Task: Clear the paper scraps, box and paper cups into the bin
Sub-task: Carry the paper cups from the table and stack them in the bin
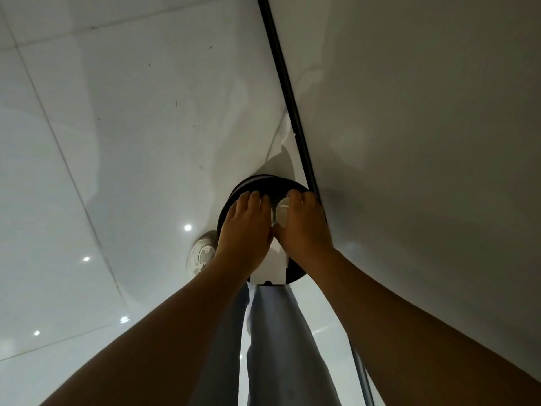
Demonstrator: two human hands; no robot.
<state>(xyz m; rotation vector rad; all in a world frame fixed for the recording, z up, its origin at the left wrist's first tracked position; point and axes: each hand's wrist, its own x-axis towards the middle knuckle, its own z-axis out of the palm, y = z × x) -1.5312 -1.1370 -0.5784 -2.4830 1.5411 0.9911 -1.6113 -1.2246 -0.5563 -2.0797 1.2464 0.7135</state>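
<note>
A round black bin (296, 276) stands on the floor beside the wall, right below my hands. My left hand (243, 234) and my right hand (305, 228) are pressed together over its opening. A white box (270, 266) sits between and under my palms, its near end sticking out toward me. My left hand grips the box from the left. My right hand curls around white paper cups (282, 213), whose round rims show between my fingers. No paper scraps can be made out; the bin's inside is hidden by my hands.
Glossy white floor tiles (117, 142) spread to the left, reflecting ceiling lights. A grey wall (424, 127) with a black skirting strip (288, 92) rises on the right. My white shoe (200, 256) and grey trouser legs (272, 332) stand just before the bin.
</note>
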